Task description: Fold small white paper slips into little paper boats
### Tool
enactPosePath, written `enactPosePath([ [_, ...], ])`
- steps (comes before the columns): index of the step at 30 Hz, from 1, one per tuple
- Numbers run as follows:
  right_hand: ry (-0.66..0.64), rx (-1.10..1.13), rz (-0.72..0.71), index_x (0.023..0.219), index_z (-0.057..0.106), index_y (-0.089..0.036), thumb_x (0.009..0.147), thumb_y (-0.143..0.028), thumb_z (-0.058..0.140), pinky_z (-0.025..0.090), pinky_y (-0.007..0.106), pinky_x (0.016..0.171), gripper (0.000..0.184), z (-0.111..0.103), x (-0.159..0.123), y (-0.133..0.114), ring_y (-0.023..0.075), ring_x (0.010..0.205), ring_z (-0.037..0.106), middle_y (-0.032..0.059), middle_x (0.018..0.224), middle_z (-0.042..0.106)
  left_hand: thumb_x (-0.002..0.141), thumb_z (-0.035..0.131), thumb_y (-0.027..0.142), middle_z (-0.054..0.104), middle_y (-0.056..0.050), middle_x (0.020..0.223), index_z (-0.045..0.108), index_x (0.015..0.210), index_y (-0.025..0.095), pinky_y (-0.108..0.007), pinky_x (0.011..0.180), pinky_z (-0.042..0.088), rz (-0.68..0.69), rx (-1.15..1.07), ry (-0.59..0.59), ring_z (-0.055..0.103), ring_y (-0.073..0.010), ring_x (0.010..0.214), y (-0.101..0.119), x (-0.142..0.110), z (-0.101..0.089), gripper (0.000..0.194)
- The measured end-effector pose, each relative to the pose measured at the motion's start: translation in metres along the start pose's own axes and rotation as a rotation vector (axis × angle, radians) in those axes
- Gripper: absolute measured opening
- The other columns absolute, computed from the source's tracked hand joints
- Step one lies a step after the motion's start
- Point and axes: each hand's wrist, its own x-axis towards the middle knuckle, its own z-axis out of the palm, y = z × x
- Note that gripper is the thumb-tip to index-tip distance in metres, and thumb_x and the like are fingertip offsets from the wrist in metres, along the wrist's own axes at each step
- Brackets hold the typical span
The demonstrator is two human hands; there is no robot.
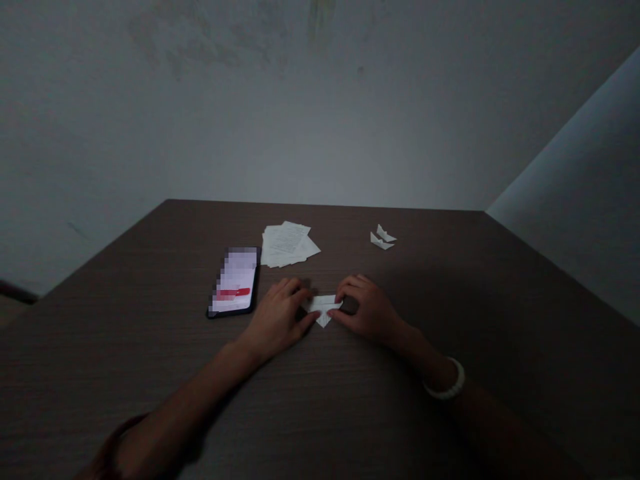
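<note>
A small white piece of folded paper (325, 308) lies on the table between my hands, with a straight band along its far edge and a point toward me. My left hand (281, 311) grips its left side, thumb near the lower slanted edge and fingers at the upper corner. On the opposite side, my right hand (369, 310) pinches the right corner between thumb and fingers. The fingertips partly cover both ends of the paper.
A phone (235, 281) with a lit screen lies left of my left hand. Beyond it is a loose stack of printed paper sheets (287, 245). Two small folded paper boats (383, 238) stand farther back on the right of the brown table (320, 413). A wall borders the far edge.
</note>
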Motion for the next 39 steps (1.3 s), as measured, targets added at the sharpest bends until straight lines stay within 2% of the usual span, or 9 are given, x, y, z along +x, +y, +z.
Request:
enactPosePath([
  [8, 0.021, 0.054, -0.016, 0.086, 0.063, -0.020, 0.074, -0.028, 0.079, 0.042, 0.035, 0.082, 0.021, 0.000, 0.001, -0.001, 0.0205, 0.087, 0.056, 0.0041, 0.091, 0.064, 0.089, 0.061, 0.036, 0.058, -0.011, 0.110, 0.063, 0.117, 0.017, -0.046, 0.090, 0.046, 0.000, -0.015, -0.003, 0.053, -0.0283, 0.103, 0.000, 0.000, 0.000, 0.034],
  [15, 0.018, 0.136, 0.016, 0.094, 0.064, -0.019, 0.070, -0.019, 0.080, 0.041, 0.031, 0.075, 0.029, 0.000, 0.003, -0.002, 0.0183, 0.081, 0.054, 0.0019, 0.087, 0.063, 0.088, 0.061, 0.034, 0.057, -0.011, 0.111, 0.063, 0.112, 0.017, -0.045, 0.088, 0.046, 0.027, -0.019, 0.000, 0.052, -0.0275, 0.102, -0.002, -0.001, 0.000, 0.029],
  [21, -0.007, 0.102, 0.060, 0.111, 0.064, -0.019, 0.071, -0.023, 0.079, 0.042, 0.033, 0.076, 0.043, 0.002, 0.002, 0.000, 0.0195, 0.082, 0.053, 0.0034, 0.090, 0.063, 0.087, 0.062, 0.029, 0.059, -0.009, 0.107, 0.058, 0.108, 0.017, -0.044, 0.088, 0.045, 0.034, -0.109, 0.015, 0.053, -0.0262, 0.100, -0.001, -0.001, 0.000, 0.025],
  [24, -0.019, 0.094, 0.059, 0.115, 0.064, -0.019, 0.072, -0.025, 0.078, 0.042, 0.034, 0.078, 0.045, 0.003, 0.002, 0.001, 0.0200, 0.083, 0.053, 0.0043, 0.092, 0.064, 0.083, 0.064, 0.025, 0.060, -0.007, 0.097, 0.057, 0.103, 0.017, -0.041, 0.082, 0.047, -0.020, -0.187, 0.010, 0.056, -0.0248, 0.092, -0.001, -0.001, 0.002, 0.023],
  [27, -0.015, 0.117, 0.035, 0.110, 0.066, -0.018, 0.072, -0.025, 0.079, 0.042, 0.033, 0.076, 0.040, 0.003, 0.003, 0.000, 0.0191, 0.080, 0.054, 0.0037, 0.087, 0.065, 0.080, 0.065, 0.022, 0.060, -0.004, 0.088, 0.057, 0.095, 0.018, -0.038, 0.077, 0.047, -0.065, -0.267, 0.012, 0.057, -0.0220, 0.082, -0.002, -0.001, 0.003, 0.017],
  [32, 0.020, 0.198, 0.001, 0.081, 0.068, -0.018, 0.075, -0.020, 0.076, 0.042, 0.031, 0.072, 0.010, 0.000, 0.006, -0.008, 0.0170, 0.075, 0.057, 0.0021, 0.078, 0.066, 0.081, 0.063, 0.019, 0.067, -0.004, 0.091, 0.063, 0.096, 0.017, -0.034, 0.074, 0.049, -0.085, -0.432, 0.049, 0.062, -0.0199, 0.082, 0.001, 0.000, -0.003, 0.015],
  [36, 0.123, 0.201, -0.058, 0.076, 0.067, -0.020, 0.081, -0.020, 0.070, 0.043, 0.031, 0.072, 0.006, -0.005, 0.007, -0.013, 0.0163, 0.073, 0.058, 0.0015, 0.074, 0.067, 0.087, 0.058, 0.022, 0.070, -0.004, 0.089, 0.067, 0.091, 0.018, -0.033, 0.076, 0.050, 0.005, -0.467, 0.126, 0.063, -0.0191, 0.084, 0.004, 0.001, -0.011, 0.010],
  [39, 0.159, 0.108, -0.156, 0.080, 0.068, -0.020, 0.085, -0.018, 0.065, 0.043, 0.033, 0.075, 0.006, -0.006, 0.005, -0.012, 0.0174, 0.076, 0.058, 0.0028, 0.079, 0.069, 0.089, 0.056, 0.024, 0.069, -0.005, 0.086, 0.067, 0.087, 0.018, -0.035, 0.077, 0.049, 0.110, -0.384, 0.223, 0.061, -0.0195, 0.084, 0.001, 0.001, -0.010, 0.013],
])
